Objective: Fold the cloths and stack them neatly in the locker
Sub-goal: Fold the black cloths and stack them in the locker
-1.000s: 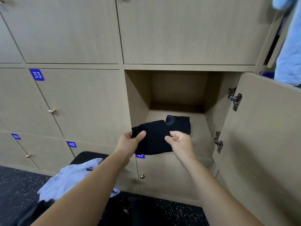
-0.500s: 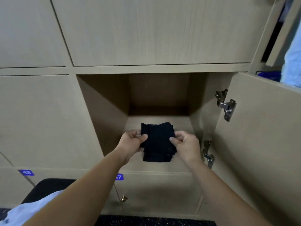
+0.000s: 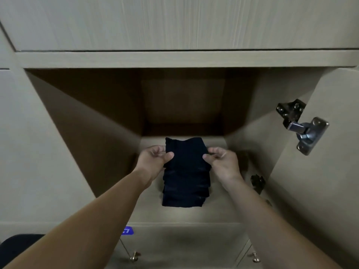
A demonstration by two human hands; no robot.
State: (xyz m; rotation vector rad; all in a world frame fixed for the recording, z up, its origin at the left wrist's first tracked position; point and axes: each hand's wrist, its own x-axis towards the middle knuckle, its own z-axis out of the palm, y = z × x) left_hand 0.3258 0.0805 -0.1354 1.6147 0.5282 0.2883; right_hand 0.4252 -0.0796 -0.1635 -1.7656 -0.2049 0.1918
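A stack of folded black cloths [image 3: 186,175] sits on the floor of the open wooden locker [image 3: 81,121], near its front. My left hand [image 3: 153,160] pinches the top cloth at its left edge, thumb on top. On the right edge, my right hand [image 3: 221,161] pinches the same top cloth. Both forearms reach in from below. The cloth's lower layers show as stepped edges toward me.
The locker door [image 3: 320,171] stands open on the right, with a metal hinge [image 3: 303,129] at its top and a second one lower. Closed lockers surround the opening; brass knobs [image 3: 135,256] and a blue number tag [image 3: 127,230] sit below. A dark seat edge [image 3: 17,243] shows bottom left.
The view has closed in on the locker. Both hands carried the folded black cloth in and onto the stack, where they now hold it by its sides.
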